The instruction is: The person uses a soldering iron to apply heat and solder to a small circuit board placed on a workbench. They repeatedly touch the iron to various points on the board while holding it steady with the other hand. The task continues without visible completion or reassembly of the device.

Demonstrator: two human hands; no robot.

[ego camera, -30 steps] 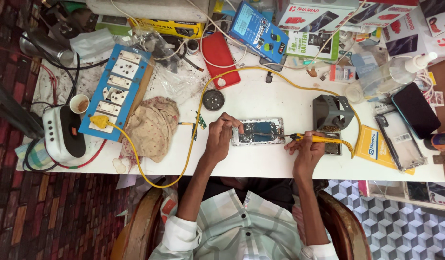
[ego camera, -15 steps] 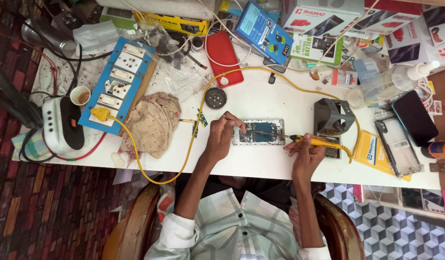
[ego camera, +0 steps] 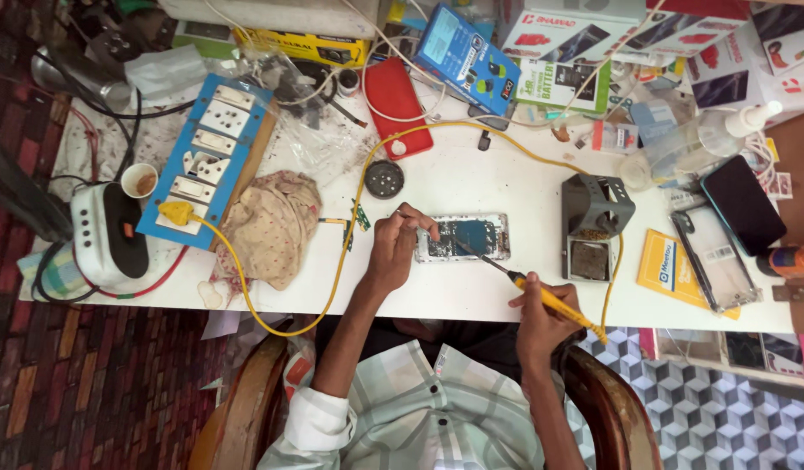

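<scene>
Opened phone, its back off and the board bare, lies flat near the middle of the white table, just in front of the person. The left hand presses on its left end with fingers curled narrow over the edge, pinning it. The right hand is closed around the yellow-handled soldering iron, whose dark tip reaches up-left onto the board.

Several things look risky. The tip sits very near the left fingers; a small slip of either hand could bring hot metal onto skin. Held too long on one spot, the iron could, I judge, scorch the board or lift a pad, and a wobble could bridge neighbouring contacts. The iron's yellow cable loops over the near table edge and runs far across to a plug on the blue switchboard at the left; a knee or elbow catching that loop could jerk the tip sideways. The grey iron stand waits just right of the phone, while a crumpled cloth lies left, where a carelessly parked iron could singe it.
</scene>
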